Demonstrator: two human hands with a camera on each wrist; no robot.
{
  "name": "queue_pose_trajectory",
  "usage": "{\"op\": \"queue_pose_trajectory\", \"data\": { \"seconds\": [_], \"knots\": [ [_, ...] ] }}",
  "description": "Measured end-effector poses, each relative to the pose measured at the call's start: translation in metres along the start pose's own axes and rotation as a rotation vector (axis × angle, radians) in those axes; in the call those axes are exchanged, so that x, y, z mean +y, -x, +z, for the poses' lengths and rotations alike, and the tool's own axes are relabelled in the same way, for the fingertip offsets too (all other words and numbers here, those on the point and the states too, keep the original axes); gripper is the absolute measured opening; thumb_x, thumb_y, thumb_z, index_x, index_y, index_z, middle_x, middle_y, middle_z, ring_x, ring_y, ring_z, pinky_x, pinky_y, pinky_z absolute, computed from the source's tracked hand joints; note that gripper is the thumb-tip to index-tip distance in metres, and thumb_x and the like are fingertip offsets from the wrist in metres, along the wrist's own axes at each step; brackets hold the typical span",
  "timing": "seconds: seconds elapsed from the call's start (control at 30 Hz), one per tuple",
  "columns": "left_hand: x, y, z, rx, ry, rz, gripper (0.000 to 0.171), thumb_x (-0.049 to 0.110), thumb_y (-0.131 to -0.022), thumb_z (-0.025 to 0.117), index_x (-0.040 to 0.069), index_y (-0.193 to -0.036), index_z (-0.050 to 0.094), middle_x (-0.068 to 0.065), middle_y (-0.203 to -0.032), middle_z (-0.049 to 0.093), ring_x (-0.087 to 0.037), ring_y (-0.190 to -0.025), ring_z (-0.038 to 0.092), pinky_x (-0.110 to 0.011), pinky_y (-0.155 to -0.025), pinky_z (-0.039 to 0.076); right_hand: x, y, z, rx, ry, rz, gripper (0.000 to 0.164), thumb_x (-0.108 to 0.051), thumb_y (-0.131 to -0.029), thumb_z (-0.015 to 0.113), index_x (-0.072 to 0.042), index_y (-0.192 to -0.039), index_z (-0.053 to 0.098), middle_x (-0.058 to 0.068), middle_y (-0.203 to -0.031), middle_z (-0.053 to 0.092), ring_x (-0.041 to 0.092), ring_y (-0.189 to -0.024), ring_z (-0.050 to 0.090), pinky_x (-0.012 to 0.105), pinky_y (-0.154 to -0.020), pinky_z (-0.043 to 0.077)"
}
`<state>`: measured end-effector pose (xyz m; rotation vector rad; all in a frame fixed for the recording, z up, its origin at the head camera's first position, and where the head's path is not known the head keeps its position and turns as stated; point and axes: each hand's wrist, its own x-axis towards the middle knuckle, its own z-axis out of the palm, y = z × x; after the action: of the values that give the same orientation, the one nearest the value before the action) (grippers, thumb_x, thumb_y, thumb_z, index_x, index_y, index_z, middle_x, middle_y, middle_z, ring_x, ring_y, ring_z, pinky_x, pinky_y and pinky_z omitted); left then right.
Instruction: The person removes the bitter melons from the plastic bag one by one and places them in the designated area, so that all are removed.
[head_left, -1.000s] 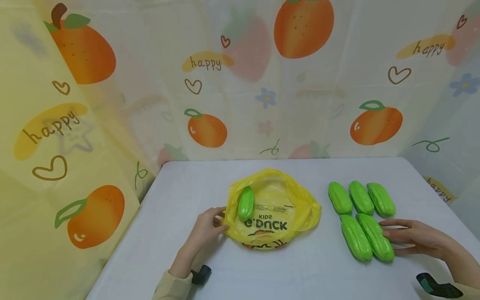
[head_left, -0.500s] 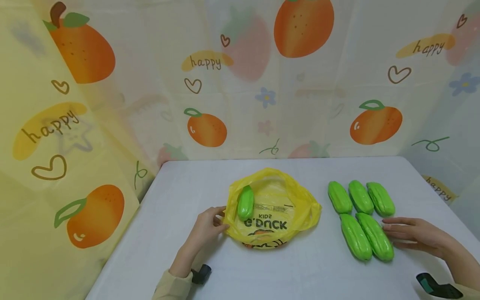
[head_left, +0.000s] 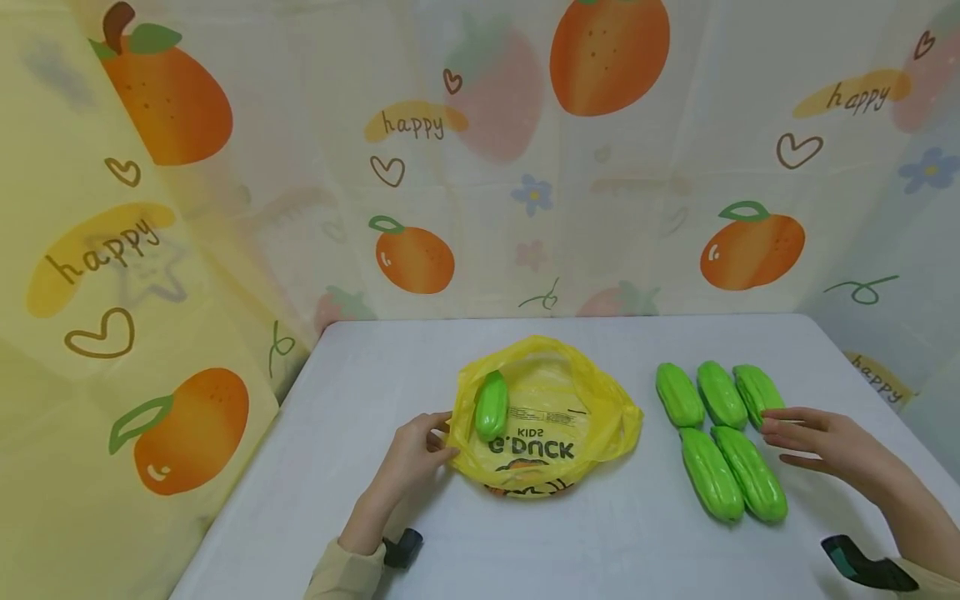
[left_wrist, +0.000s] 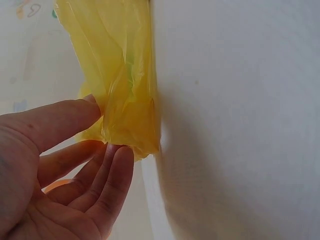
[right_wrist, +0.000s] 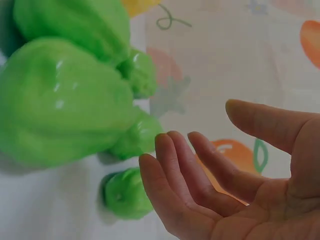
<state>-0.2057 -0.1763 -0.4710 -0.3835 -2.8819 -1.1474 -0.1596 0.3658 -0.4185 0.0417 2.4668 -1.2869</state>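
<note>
A yellow plastic bag (head_left: 618,417) printed with black lettering lies with its mouth spread wide. Inside, toward its left side, is one glossy green cucumber-like vegetable (head_left: 492,408). My left hand (head_left: 416,450) pinches the bag's left edge; in the left wrist view the thumb is on one side of the yellow film (left_wrist: 120,100), the fingers on the other. Over at the right, my right hand (head_left: 836,450) hovers with spread, slightly bent fingers and nothing in them. Its fingertips overlap the back right cucumber-like vegetable (head_left: 756,388) in the head view. The right wrist view shows green vegetables (right_wrist: 65,105) beyond the fingertips.
Similar green vegetables lie in two rows right of the bag: three at the back, and two in front, including a front left one (head_left: 712,477). The white-covered table (head_left: 555,550) meets a fruit-printed curtain (head_left: 480,192) behind and at both sides.
My right hand has moved away from the front right vegetable, up and back toward the rear row's right one. The left hand, the bag and the vegetables have stayed put.
</note>
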Motion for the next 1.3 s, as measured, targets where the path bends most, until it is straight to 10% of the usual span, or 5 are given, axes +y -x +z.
{"op": "queue_pose_trajectory", "data": {
  "seconds": [0.27,0.53,0.9,1.3],
  "knots": [
    [0.003,0.002,-0.001,0.01,0.013,-0.008,0.053,0.01,-0.077,0.077,0.006,-0.127,0.059,-0.007,-0.104,0.065,-0.01,-0.078,0.061,-0.021,-0.066,0.052,-0.035,-0.002,0.009,0.054,0.054,-0.068,0.065,-0.038,-0.1,0.043,0.013,-0.139,0.032,0.033,-0.135,0.045,0.024,-0.106,0.063,0.036,-0.083,0.055],
    [0.001,0.002,-0.002,0.019,0.017,0.019,0.051,0.008,-0.078,0.077,0.004,-0.125,0.06,-0.009,-0.103,0.065,-0.011,-0.077,0.062,-0.022,-0.065,0.052,-0.059,-0.012,0.019,0.088,0.039,-0.148,0.063,-0.039,-0.098,0.049,0.007,-0.139,0.038,0.031,-0.136,0.045,0.002,-0.097,0.063,0.029,-0.081,0.055],
    [0.002,0.002,-0.002,0.025,0.02,0.013,0.05,0.008,-0.077,0.077,0.005,-0.125,0.06,-0.009,-0.103,0.065,-0.012,-0.078,0.062,-0.023,-0.066,0.053,-0.091,-0.032,0.041,0.016,-0.015,-0.17,0.061,-0.038,-0.096,0.053,0.004,-0.139,0.041,0.027,-0.136,0.048,0.035,-0.116,0.057,0.038,-0.088,0.053],
    [0.002,0.003,-0.003,0.032,0.019,0.015,0.05,0.008,-0.078,0.076,0.004,-0.125,0.06,-0.01,-0.103,0.066,-0.012,-0.077,0.062,-0.022,-0.067,0.053,-0.121,-0.052,0.068,-0.05,-0.118,-0.188,0.06,-0.036,-0.092,0.061,0.0,-0.136,0.045,0.025,-0.135,0.051,0.026,-0.112,0.061,0.038,-0.091,0.051]
  ]
}}
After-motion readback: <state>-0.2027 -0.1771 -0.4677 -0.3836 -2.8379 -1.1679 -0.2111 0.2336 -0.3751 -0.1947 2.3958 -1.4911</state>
